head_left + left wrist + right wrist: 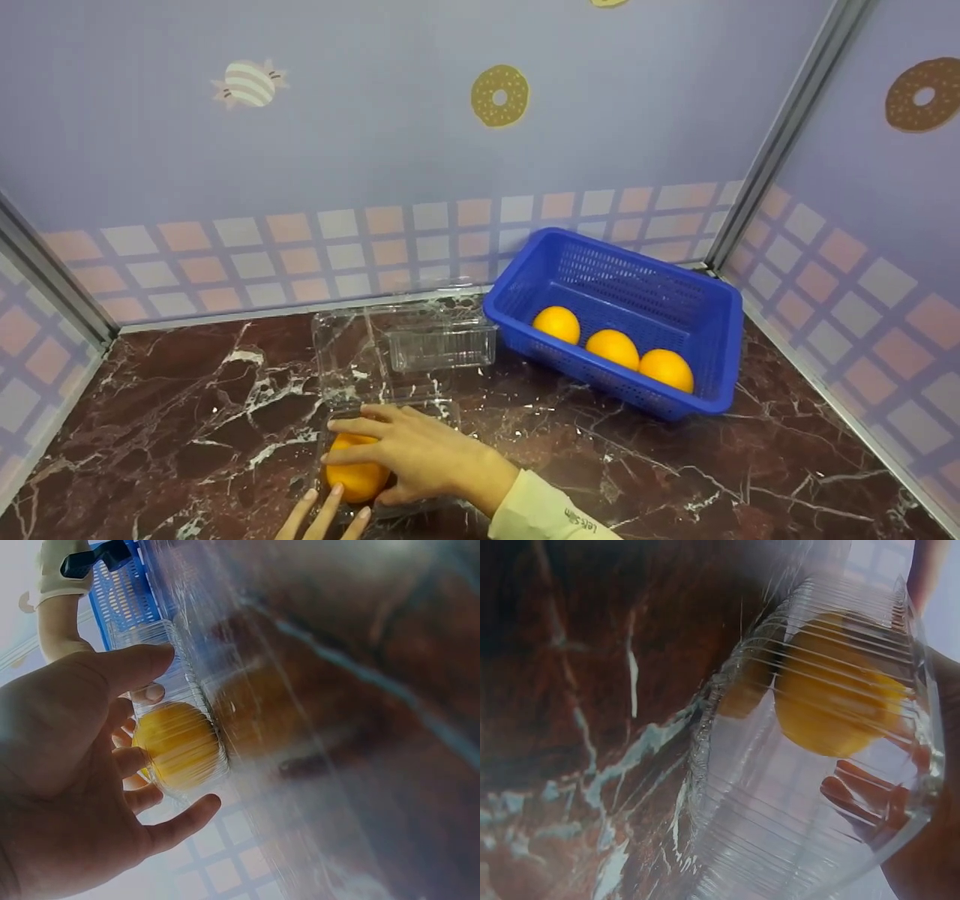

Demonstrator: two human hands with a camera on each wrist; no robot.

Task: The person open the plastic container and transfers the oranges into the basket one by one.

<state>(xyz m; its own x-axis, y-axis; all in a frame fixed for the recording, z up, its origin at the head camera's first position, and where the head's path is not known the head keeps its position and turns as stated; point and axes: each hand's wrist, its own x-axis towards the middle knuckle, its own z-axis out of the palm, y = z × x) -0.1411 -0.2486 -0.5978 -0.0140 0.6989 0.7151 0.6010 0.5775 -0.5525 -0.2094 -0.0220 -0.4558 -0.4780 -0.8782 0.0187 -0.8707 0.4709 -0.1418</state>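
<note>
An orange [355, 481] sits in the near part of a clear plastic clamshell box [341, 364], whose lid lies folded back. My right hand [431, 454] grips this orange from above, fingers over its top and far side, thumb on its right. The right wrist view shows the orange [832, 690] through the box's ribbed wall [772, 847]. My left hand [321, 519] is at the near left edge of the box, fingers spread. In the left wrist view the left hand [75, 742] holds nothing; whether its fingertips touch the box is unclear.
A blue perforated basket [622, 259] at the back right holds three oranges [613, 349]. Another clear plastic box [444, 351] stands by its left side. Patterned walls [375, 150] enclose the dark red marbled tabletop [600, 472] at the back and sides.
</note>
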